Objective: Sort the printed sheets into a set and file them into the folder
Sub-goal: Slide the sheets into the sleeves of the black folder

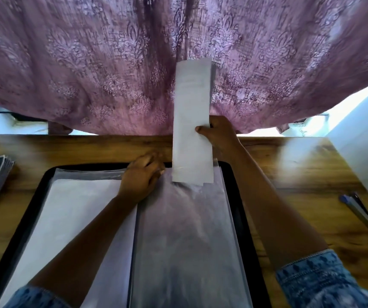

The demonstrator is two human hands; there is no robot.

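Sheets (192, 121) upright at folder (233, 192) far edge, pinched in right hand (219, 134); left hand (141, 177) alongside, curled, grip blurred.

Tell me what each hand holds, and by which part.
The right hand grips the sheet set by its right long edge, halfway up, thumb in front. The left hand lies at the top edge of the clear sleeve; blur hides any pinch.
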